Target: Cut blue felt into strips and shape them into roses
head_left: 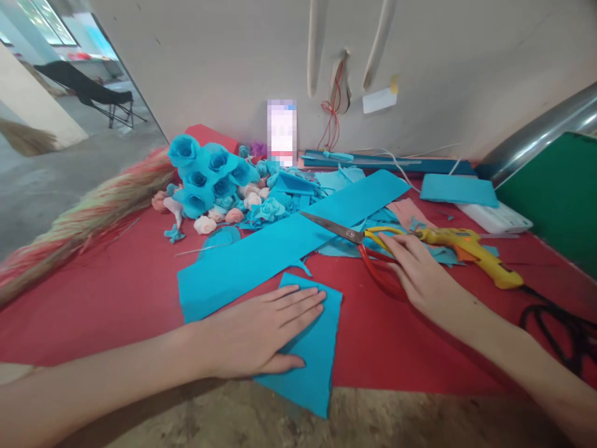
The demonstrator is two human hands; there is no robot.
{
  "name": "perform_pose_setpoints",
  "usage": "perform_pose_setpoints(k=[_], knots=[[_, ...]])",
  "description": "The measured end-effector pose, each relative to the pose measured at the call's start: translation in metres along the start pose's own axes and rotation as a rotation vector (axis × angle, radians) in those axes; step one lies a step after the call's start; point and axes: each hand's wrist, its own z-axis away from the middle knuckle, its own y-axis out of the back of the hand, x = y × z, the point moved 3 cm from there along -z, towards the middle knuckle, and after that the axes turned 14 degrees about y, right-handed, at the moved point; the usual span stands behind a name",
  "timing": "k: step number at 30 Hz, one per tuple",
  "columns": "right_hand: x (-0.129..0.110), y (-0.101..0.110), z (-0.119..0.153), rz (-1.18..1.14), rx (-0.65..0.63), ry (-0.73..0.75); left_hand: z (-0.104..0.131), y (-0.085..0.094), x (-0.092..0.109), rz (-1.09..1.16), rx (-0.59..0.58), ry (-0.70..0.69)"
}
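My left hand [265, 326] lies flat, fingers stretched out, on a piece of blue crepe-like paper [317, 354] whose near corner hangs past the table's front edge. My right hand [422, 274] grips the scissors [352, 234] by their yellow and red handles. Their blades are nearly closed and point left, over a long blue paper strip [252, 264] that runs diagonally across the table. Beyond the right hand lies a yellow glue gun [476, 246], its black cord trailing to the right.
Blue paper flowers [205, 174] and small pink and white rosettes [233, 215] are piled at the back left, beside a straw broom [88, 218]. A lit phone [282, 130] leans at the wall. A folded blue paper [459, 189] rests on a white box [499, 218]. Red sheeting [125, 305] covers the table.
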Motion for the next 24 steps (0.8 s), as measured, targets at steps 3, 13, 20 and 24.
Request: perform_pose_setpoints(k=[3, 13, 20, 24], knots=[[0.008, -0.019, 0.008, 0.089, 0.003, -0.087, -0.002, 0.001, -0.001, -0.015, -0.021, 0.032], [-0.048, 0.01, -0.02, -0.041, 0.078, 0.059, -0.005, 0.003, -0.004, 0.023, 0.037, 0.044], [-0.087, 0.002, -0.027, -0.115, -0.051, 0.117, -0.01, 0.004, -0.006, 0.012, 0.095, 0.03], [-0.089, -0.005, -0.028, -0.026, -0.054, 0.118, -0.01, 0.004, -0.005, -0.012, 0.092, 0.031]])
